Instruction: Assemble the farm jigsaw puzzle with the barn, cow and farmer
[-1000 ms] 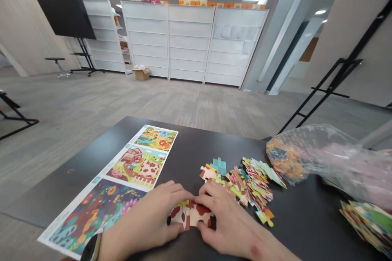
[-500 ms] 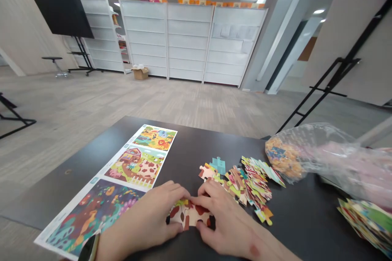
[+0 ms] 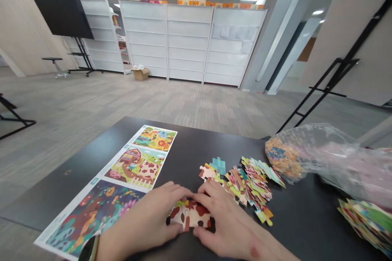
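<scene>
Side by side on the black table lie two jigsaw puzzle pieces (image 3: 196, 214) with brown patches on cream, edges meeting or nearly so; I cannot tell whether they interlock. My left hand (image 3: 154, 212) has thumb and fingers closed round the left piece, which also shows some yellow-green. The right piece sits between the thumb and fingers of my right hand (image 3: 222, 214). Both hands' fingertips almost touch at the far edge, hiding parts of the pieces. Just beyond my right hand spreads a heap of loose puzzle pieces (image 3: 252, 183), with a teal piece (image 3: 218, 165) at its far side.
A printed picture sheet (image 3: 143, 167) with three scenes lies at left, partly under my left forearm. To the right are a clear plastic bag (image 3: 321, 151) of pieces and a stack of colourful pieces (image 3: 367, 220). The table's far edge (image 3: 196, 127) borders carpeted floor.
My right thumb has shifted slightly left along the near edge of the right piece. The hands and pieces otherwise stay in nearly the same place.
</scene>
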The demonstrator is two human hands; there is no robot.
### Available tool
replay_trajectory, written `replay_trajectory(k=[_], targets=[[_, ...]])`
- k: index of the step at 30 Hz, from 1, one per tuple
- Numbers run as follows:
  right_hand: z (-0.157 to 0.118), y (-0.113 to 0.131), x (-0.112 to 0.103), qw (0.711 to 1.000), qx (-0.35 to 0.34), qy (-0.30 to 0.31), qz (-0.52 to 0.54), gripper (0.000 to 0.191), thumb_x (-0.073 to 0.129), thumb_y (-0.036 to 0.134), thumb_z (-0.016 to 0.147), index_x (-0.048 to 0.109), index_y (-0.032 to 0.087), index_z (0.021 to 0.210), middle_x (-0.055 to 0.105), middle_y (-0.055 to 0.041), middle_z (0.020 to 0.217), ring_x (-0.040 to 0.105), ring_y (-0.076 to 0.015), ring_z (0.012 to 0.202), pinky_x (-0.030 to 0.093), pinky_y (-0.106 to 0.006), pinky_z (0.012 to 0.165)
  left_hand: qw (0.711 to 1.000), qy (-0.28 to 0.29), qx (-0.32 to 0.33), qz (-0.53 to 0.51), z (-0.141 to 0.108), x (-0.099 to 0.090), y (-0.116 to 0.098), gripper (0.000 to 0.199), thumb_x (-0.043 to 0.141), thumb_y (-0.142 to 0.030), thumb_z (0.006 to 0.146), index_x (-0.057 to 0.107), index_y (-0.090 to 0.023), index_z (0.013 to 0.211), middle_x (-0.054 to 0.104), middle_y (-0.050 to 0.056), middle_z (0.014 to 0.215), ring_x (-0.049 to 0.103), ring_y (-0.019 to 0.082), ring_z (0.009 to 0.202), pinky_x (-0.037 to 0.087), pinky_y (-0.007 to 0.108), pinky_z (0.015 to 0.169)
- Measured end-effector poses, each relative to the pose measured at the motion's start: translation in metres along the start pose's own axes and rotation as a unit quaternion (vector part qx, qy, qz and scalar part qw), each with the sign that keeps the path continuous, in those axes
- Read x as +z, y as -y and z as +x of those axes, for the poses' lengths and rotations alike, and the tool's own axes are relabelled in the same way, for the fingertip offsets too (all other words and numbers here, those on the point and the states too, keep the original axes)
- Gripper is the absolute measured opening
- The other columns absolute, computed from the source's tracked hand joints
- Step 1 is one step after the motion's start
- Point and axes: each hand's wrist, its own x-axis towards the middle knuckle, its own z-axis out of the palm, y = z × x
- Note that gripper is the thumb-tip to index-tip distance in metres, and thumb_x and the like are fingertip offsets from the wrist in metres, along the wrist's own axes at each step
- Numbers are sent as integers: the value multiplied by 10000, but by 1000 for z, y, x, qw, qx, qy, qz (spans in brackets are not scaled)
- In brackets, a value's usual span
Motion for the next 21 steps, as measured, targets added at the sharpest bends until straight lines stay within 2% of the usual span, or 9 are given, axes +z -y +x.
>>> replay_trajectory(k=[3,10,16,21], targets=[[1,0,1,1000,14,4,5,339,807,309,723,702,206,1029,604,-36,1085,524,-236,1020,415,-381,896,1000,0,4,5,0,-1,1,552,678,-103,760,618,-299,1273,669,11,1201,592,266,1139,450,359,973],[2,4,1,1000,16,-11,22,288,729,150,689,646,189,962,625,-26,993,544,-220,971,419,-363,881,1000,-2,14,1,-1,0,6,493,717,-106,773,633,-287,1223,666,5,1168,585,255,1128,445,339,952],[-1,1,-5,999,-16,23,31,366,665,141,750,676,240,1102,640,-28,1062,581,-209,985,451,-335,874,999,-45,1,23,0,-2,14,413,715,-131,835,636,-271,1215,656,21,1164,585,251,1115,442,359,961],[-3,3,-12,997,-62,45,23,373,594,103,787,707,256,1107,632,-35,1124,605,-195,1032,478,-319,906,997,-67,9,31,7,-2,21,337,675,-152,890,635,-264,1205,653,32,1158,583,247,1101,453,364,952]])
